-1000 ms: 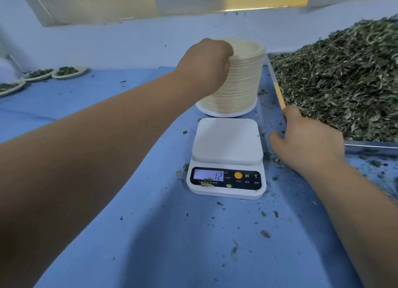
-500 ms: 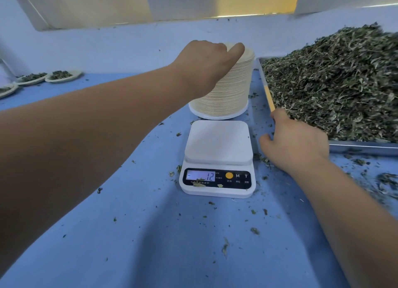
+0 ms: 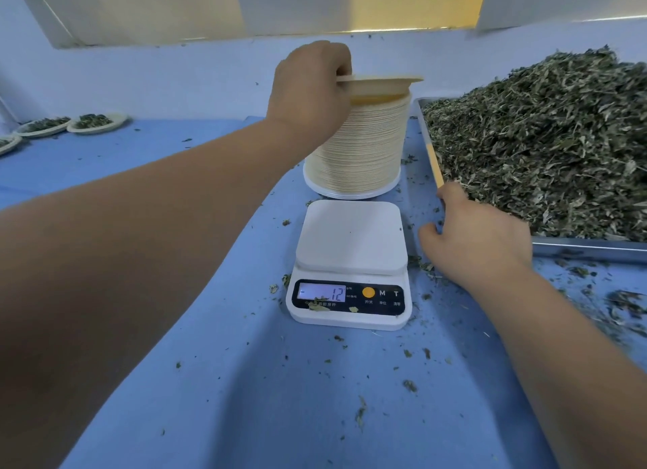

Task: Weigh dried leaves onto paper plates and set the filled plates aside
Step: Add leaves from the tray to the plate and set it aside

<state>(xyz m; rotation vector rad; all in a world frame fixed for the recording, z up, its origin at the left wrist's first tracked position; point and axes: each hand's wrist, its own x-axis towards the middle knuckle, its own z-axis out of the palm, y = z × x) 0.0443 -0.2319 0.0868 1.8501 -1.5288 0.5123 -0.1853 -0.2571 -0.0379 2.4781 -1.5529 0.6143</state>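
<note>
A tall stack of cream paper plates point(image 3: 360, 146) stands behind a white digital scale point(image 3: 351, 239). My left hand point(image 3: 310, 86) pinches the top paper plate point(image 3: 381, 85) by its left rim and holds it just above the stack. The scale's platform is bare and its display point(image 3: 322, 292) reads -12. My right hand point(image 3: 478, 237) rests on the near left corner of a metal tray point(image 3: 588, 246) piled with dried green leaves point(image 3: 546, 139), fingers loosely curled on the rim.
Filled paper plates point(image 3: 94, 122) sit at the far left of the blue table point(image 3: 245, 398). Loose leaf bits lie scattered around the scale and in front of the tray. A pale wall runs behind the stack.
My left hand has lifted the top plate clear of the stack, where before it lay on the stack's top. My right hand has stayed at the tray corner.
</note>
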